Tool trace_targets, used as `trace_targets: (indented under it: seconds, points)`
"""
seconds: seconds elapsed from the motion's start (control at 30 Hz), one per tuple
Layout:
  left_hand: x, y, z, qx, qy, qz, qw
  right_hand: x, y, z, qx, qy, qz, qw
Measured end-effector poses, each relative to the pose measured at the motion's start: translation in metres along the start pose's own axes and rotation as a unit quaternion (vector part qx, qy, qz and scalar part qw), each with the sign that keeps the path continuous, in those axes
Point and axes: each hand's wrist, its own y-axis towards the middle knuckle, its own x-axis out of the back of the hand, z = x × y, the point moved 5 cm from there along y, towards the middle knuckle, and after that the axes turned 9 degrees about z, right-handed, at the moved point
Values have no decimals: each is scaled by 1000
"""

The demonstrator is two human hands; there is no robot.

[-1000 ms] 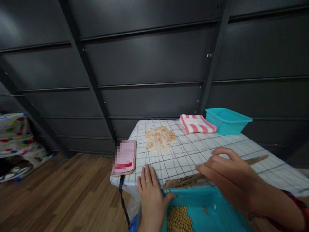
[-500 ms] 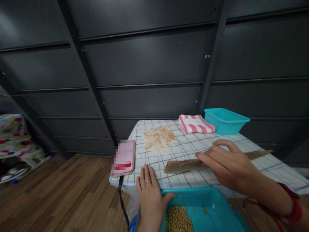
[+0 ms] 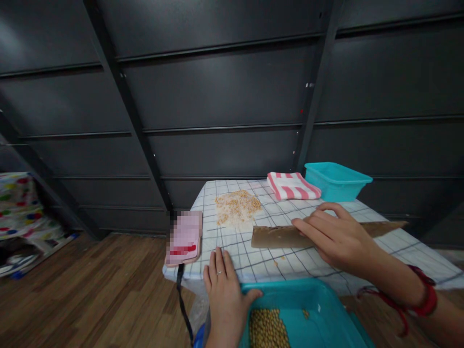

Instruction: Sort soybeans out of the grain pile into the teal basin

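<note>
My right hand [image 3: 331, 234] grips a long brown cardboard strip [image 3: 275, 237] by its upper edge, standing it across the checked tablecloth. Fingers stretched out, my left hand [image 3: 225, 295] lies at the near table edge, its thumb over the rim of a teal plastic basin [image 3: 326, 319]. Yellowish-brown beans [image 3: 268, 328] are heaped in the left part of that basin, with a few loose ones farther right. Beyond the strip, pale yellow beans mixed with white grains [image 3: 239, 208] are spread on the cloth. A few small bits lie between the strip and the basin.
At the back right are a folded pink-and-white striped towel [image 3: 293, 186] and a second teal basin [image 3: 337, 182]. A pink phone-like case [image 3: 185, 237] with a black strap lies at the table's left edge. Dark metal panels [image 3: 217, 96] rise behind the table.
My right hand has moved the cardboard strip slightly away from the near edge, uncovering small bits on the cloth. My left hand stays in place.
</note>
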Motion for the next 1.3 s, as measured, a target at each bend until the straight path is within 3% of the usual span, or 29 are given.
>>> trace_targets:
  seconds: [0.43, 0.6, 0.73, 0.9, 1.07, 1.3]
  points:
    - [4, 1, -1, 9, -1, -10, 1000, 15, -23, 7, -13, 137, 49, 989]
    - [1, 0, 1, 2, 0, -9, 1000, 21, -15, 6, -10, 88, 6, 996]
    - [0, 0, 1, 1, -5, -9, 1000, 9, -4, -4, -10, 12, -8, 1000]
    - [1, 0, 0, 19, -12, -1, 1000, -21, 17, -26, -24, -38, -36, 998]
    - [2, 1, -1, 20, -11, -3, 1000, -39, 27, -28, -30, -48, -15, 998]
    - [3, 0, -1, 19, -18, 0, 1000, -10, -1, -12, 7, 10, 0, 1000]
